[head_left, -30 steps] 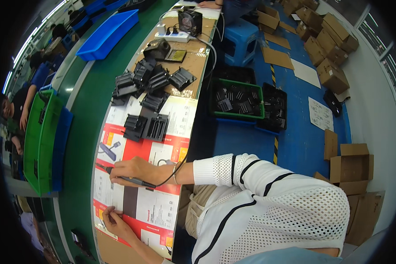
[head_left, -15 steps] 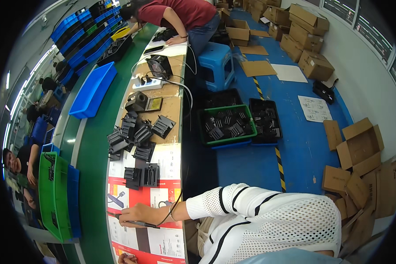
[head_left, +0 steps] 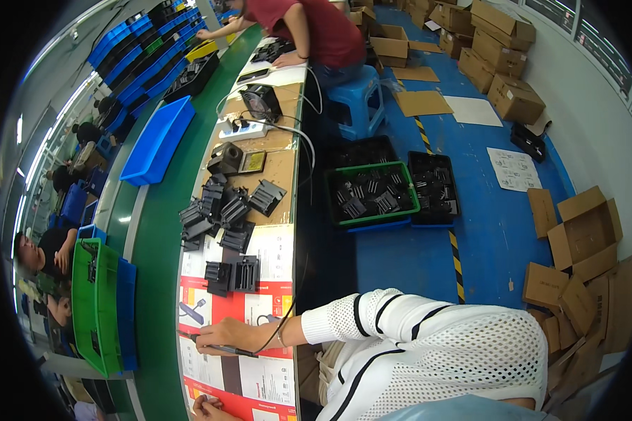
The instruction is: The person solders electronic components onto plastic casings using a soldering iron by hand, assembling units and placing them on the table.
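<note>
Factory benches run past a green conveyor, and our worktop (head_left: 281, 168) carries red-and-white printed sheets (head_left: 260, 309) at its near end. Our right hand (head_left: 225, 335) is closed around a thin corded tool (head_left: 221, 347), tip near the worktop's left edge; our left hand (head_left: 207, 405) rests on the sheets at the near edge, its grip hidden. The cord could snag and drag the tip. One black finned-parts pile (head_left: 221, 228) sits mid-worktop, uncountable.
</note>
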Available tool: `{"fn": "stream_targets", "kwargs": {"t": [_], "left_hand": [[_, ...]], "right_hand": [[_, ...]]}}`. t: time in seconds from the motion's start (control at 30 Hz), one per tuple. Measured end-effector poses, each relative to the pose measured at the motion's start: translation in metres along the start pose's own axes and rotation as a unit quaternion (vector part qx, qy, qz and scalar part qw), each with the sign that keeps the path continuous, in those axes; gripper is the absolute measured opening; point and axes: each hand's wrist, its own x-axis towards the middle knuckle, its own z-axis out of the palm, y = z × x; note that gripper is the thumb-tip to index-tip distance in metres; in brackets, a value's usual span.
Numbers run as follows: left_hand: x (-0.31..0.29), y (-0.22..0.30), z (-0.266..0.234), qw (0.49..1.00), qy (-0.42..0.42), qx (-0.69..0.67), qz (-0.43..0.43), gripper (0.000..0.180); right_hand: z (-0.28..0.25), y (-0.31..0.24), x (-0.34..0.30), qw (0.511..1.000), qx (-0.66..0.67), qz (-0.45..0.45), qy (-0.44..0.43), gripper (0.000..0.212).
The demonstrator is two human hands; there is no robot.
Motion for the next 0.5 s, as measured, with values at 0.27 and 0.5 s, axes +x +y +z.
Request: {"fn": "stream_targets", "kwargs": {"t": [0.27, 0.5], "left_hand": [[-0.008, -0.019, -0.012, 1.000, 0.003, -0.022, -0.018, 0.016], [-0.021, -0.035, -0.025, 0.999, 0.009, -0.026, -0.041, 0.017]], "right_hand": [[-0.002, -0.001, -0.002, 0.999, -0.019, 0.024, -0.028, 0.007], [0.007, 0.003, -0.001, 0.999, -0.051, -0.012, -0.014, 0.006]]}}
